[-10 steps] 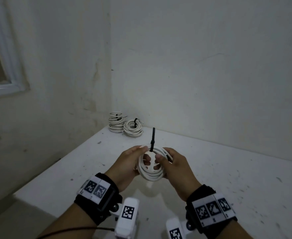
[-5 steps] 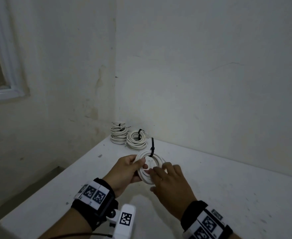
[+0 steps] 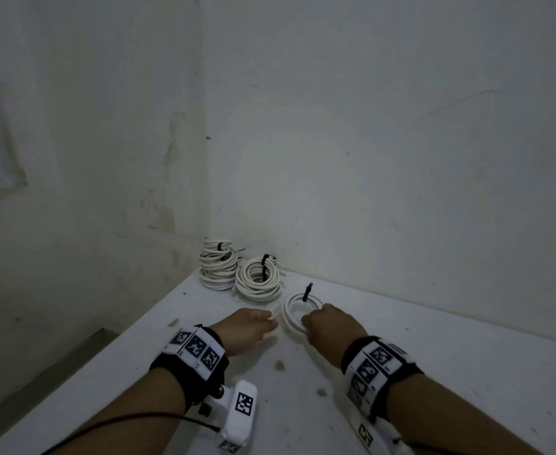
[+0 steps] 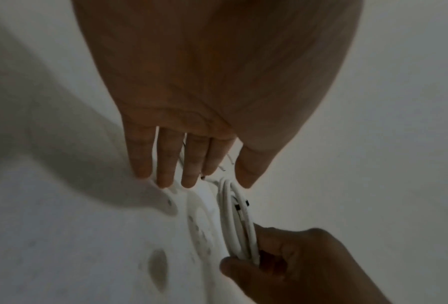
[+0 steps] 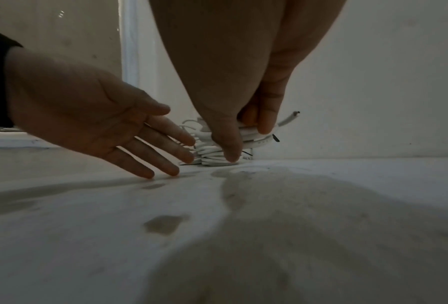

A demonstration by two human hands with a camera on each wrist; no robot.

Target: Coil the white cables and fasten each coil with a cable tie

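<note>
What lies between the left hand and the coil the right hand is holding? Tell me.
Only bare table, in the head view: the left hand is open beside the coil, just short of it; the right hand grips it.

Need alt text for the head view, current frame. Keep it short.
A person's right hand grips a white cable coil bound with a black cable tie over a white table, while the open left hand hovers beside it. Two more tied coils sit in the far corner.

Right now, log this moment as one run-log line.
left hand: open, beside coil | right hand: grips tied coil near table | finished coils: in corner
</note>
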